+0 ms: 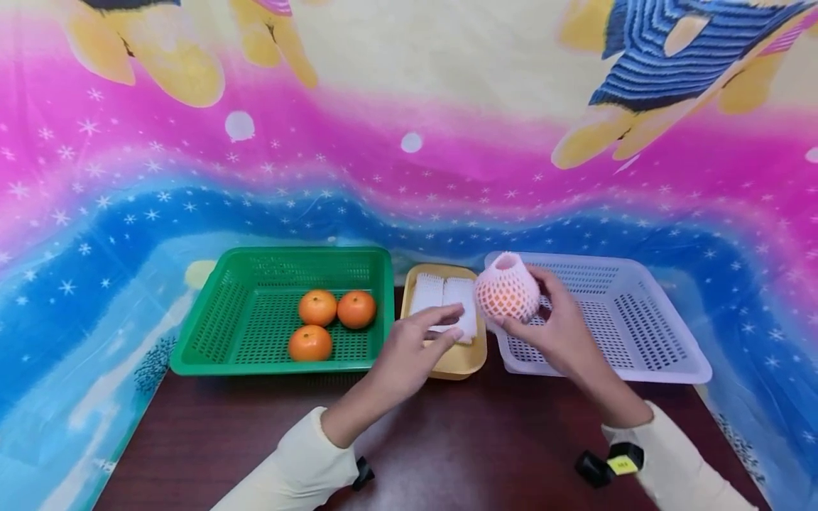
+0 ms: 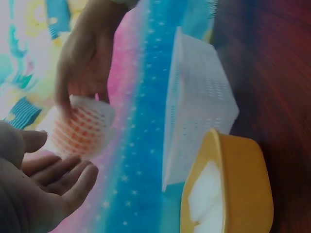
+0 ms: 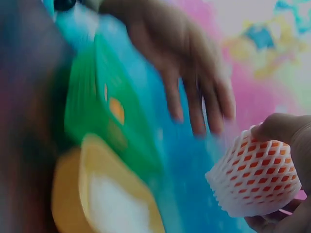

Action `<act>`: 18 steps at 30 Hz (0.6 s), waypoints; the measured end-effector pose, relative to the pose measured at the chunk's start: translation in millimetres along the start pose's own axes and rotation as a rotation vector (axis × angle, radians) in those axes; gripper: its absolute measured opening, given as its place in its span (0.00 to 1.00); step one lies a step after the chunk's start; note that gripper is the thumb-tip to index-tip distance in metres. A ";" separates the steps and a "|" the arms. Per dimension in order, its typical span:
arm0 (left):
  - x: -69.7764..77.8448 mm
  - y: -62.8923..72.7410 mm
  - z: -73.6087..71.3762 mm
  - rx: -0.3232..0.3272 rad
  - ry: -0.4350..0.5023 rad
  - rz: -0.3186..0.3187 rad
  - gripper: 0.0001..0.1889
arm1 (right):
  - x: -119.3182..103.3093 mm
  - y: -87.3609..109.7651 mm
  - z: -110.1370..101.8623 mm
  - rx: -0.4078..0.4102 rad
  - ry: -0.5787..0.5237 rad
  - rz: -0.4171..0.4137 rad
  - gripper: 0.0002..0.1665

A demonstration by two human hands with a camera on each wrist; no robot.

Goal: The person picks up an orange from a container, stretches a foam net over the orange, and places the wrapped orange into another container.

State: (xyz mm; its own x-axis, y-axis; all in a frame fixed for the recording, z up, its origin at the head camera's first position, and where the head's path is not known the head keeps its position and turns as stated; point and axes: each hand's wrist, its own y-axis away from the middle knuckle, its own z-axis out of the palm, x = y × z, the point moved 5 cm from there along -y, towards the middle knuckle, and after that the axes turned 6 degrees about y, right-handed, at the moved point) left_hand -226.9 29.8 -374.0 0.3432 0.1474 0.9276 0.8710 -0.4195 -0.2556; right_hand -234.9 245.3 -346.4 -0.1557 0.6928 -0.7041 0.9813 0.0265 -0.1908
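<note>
My right hand (image 1: 561, 332) grips an orange (image 1: 508, 292) wrapped in a white foam net sleeve, held up over the left end of the white basket. The sleeve's open end points upward in the head view. In the right wrist view the net's diamond gaps show the wrapped orange (image 3: 260, 177) beneath. My left hand (image 1: 409, 353) hovers above the yellow tray (image 1: 469, 363), its fingers loosely bent and holding nothing. Flat white foam net sleeves (image 1: 429, 292) lie inside that tray, partly hidden by the left hand. The left wrist view shows the left hand (image 2: 43, 182) apart from the wrapped orange.
At the left stands a green basket (image 1: 281, 367) with three bare oranges (image 1: 310, 343). The white basket (image 1: 645, 375) is at the right, beyond the yellow tray. A dark wooden table (image 1: 473, 440) carries them all, and a printed cloth (image 1: 409, 184) hangs behind.
</note>
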 end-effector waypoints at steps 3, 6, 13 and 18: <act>3.9 -8.3 27.1 -0.102 -0.270 0.151 0.18 | 24.2 -20.5 -13.9 0.054 0.160 -0.059 0.53; 5.2 -17.6 63.0 -0.203 -0.529 0.341 0.17 | 53.5 -42.2 -25.8 0.071 0.351 -0.135 0.50; -11.6 -31.8 130.6 -0.309 -1.087 0.481 0.17 | 124.8 -82.1 -42.3 -0.092 0.574 -0.063 0.48; -22.5 -35.0 154.4 -0.282 -1.264 0.530 0.13 | 155.9 -95.5 -43.9 -0.274 0.657 -0.035 0.48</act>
State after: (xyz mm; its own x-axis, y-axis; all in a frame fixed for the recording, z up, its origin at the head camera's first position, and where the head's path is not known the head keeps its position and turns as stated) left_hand -210.8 179.5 -428.0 0.8172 0.5507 -0.1701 0.4921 -0.8202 -0.2916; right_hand -347.8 382.4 -407.9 -0.1718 0.9770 -0.1266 0.9836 0.1773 0.0337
